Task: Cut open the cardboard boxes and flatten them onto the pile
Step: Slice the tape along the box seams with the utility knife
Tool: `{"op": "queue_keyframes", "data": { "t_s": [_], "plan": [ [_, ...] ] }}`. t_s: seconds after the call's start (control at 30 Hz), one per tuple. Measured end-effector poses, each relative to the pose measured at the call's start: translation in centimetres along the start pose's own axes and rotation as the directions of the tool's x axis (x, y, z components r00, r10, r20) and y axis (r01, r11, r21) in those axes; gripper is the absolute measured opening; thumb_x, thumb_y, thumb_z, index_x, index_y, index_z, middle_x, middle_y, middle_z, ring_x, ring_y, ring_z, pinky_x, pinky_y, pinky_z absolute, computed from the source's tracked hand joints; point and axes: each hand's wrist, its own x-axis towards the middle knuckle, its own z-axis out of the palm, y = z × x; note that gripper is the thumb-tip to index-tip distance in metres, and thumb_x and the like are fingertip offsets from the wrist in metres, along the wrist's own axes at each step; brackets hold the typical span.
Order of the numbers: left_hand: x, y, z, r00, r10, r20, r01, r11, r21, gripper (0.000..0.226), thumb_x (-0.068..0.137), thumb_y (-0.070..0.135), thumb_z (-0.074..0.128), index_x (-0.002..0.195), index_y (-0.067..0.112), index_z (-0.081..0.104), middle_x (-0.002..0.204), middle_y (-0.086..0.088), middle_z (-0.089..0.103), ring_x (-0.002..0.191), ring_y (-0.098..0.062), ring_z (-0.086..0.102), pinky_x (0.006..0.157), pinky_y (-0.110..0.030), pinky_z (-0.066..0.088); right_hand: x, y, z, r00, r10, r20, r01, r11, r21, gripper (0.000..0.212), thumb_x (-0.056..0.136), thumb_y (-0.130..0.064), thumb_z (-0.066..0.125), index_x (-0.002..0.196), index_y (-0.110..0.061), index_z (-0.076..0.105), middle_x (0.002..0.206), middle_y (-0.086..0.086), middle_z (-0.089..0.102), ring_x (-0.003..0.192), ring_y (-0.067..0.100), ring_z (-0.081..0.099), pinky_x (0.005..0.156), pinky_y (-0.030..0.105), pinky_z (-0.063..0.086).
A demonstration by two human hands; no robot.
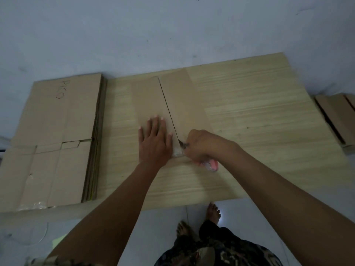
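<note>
The right hand point(199, 144) was curled into a tight fist around a pink-handled cutter point(210, 164), the handle end sticking out at five o'clock from the fist and the blade tip point(181, 143) pointing toward eleven o'clock. The tip met the near end of a dark seam slit point(167, 106) running along the top of a cardboard box point(149, 100). The left hand point(154, 140) lay flat on the box just at nine o'clock from the blade, fingers straight and slightly spread, pressing down and gripping nothing. A strip of clear tape point(177, 151) showed between the two hands at the near edge of the box.

The box rested on a pale wood-grain tabletop point(259, 116), its far end near the far table edge at twelve o'clock. Bare tabletop stretched from the box toward three o'clock, and a narrower band lay between the box and the pile.

At nine o'clock a pile of flattened cardboard point(55, 143) covered the left end of the table, handwriting on its top sheet. At three o'clock, beyond the table edge, more cardboard boxes point(336, 116) were partly cut off by the frame. A grey wall point(172, 31) rose behind the table. At six o'clock the person's bare feet point(213, 213) stood on a light floor.
</note>
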Motion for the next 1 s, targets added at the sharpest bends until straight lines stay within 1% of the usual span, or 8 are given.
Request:
{"op": "queue_keyframes", "data": {
  "t_s": [0.13,0.23,0.3,0.47,0.63,0.8,0.87,1.0],
  "plan": [
    [0.2,-0.1,0.1,1.000,0.003,0.031,-0.004,1.000,0.009,0.075,0.097,0.054,0.009,0.161,0.018,0.021,0.170,-0.005,0.015,0.156,-0.027,0.010,0.125,-0.052,0.006,-1.0,-0.4,1.6,0.995,0.052,-0.091,-0.043,0.995,0.093,0.007,0.082,0.003,0.063,0.080,-0.003,0.061,0.075,0.017,0.067,0.050,0.029,0.065,0.052,0.030,0.057],
    [0.2,0.0,0.3,0.999,-0.003,0.034,0.003,1.000,0.014,0.065,0.104,0.049,0.024,0.161,0.017,0.021,0.170,-0.006,0.014,0.156,-0.028,0.009,0.125,-0.054,0.006,-1.4,0.0,3.6,0.985,0.069,-0.156,-0.043,0.985,0.165,0.011,0.088,0.003,0.055,0.094,-0.004,0.061,0.085,0.020,0.066,0.056,0.033,0.069,0.059,0.043,0.063],
    [0.3,0.0,0.3,1.000,-0.005,0.030,0.005,1.000,0.010,0.063,0.105,0.046,0.029,0.160,0.016,0.023,0.169,-0.006,0.015,0.156,-0.028,0.010,0.124,-0.054,0.006,-1.9,0.7,4.1,0.988,0.093,-0.125,-0.068,0.979,0.193,0.016,0.088,0.002,0.057,0.102,0.001,0.065,0.083,0.021,0.070,0.050,0.031,0.068,0.057,0.041,0.063],
    [0.2,0.0,0.1,1.000,-0.009,0.025,0.010,1.000,-0.027,0.061,0.106,0.043,0.032,0.160,0.016,0.024,0.169,-0.007,0.015,0.156,-0.028,0.008,0.124,-0.055,0.006,-2.9,-0.1,4.6,0.983,0.127,-0.129,-0.094,0.967,0.236,0.005,0.086,0.005,0.061,0.091,0.004,0.063,0.083,0.025,0.069,0.050,0.031,0.068,0.055,0.038,0.062],
    [0.3,-0.1,0.1,1.000,0.021,0.020,-0.020,0.999,-0.043,0.061,0.105,0.045,0.028,0.160,0.017,0.026,0.169,-0.006,0.016,0.156,-0.027,0.008,0.125,-0.054,0.006,-3.3,1.0,7.6,0.960,0.101,-0.261,-0.014,0.949,0.316,0.028,0.101,-0.020,0.048,0.125,-0.009,0.060,0.125,0.016,0.061,0.110,0.031,0.061,0.075,0.025,0.038],
    [0.4,-0.4,0.1,0.997,0.079,0.025,-0.079,0.996,-0.034,0.060,0.105,0.045,0.029,0.159,0.019,0.026,0.169,-0.005,0.017,0.156,-0.027,0.010,0.124,-0.056,0.007,-3.7,2.2,9.2,0.941,0.035,-0.336,0.097,0.924,0.369,0.027,0.103,-0.028,0.042,0.112,-0.017,0.064,0.108,0.011,0.067,0.092,0.028,0.063,0.072,0.025,0.039],
    [0.3,-0.2,0.0,0.998,0.057,0.021,-0.055,0.997,-0.054,0.061,0.103,0.047,0.027,0.159,0.022,0.028,0.169,-0.003,0.017,0.156,-0.026,0.011,0.124,-0.058,0.006,-4.1,2.5,8.9,0.933,0.043,-0.356,0.118,0.901,0.418,0.020,0.102,-0.031,0.044,0.100,-0.022,0.062,0.093,0.007,0.065,0.082,0.028,0.064,0.068,0.031,0.050],
    [0.0,0.3,0.0,1.000,0.018,0.020,-0.016,0.997,-0.080,0.055,0.106,0.044,0.030,0.158,0.029,0.030,0.168,-0.004,0.019,0.155,-0.027,0.012,0.121,-0.062,0.005,-5.2,3.1,7.7,0.950,0.062,-0.305,0.099,0.870,0.484,0.023,0.101,-0.032,0.049,0.110,-0.021,0.068,0.088,0.010,0.072,0.074,0.026,0.073,0.071,0.042,0.063]
  ]
}}
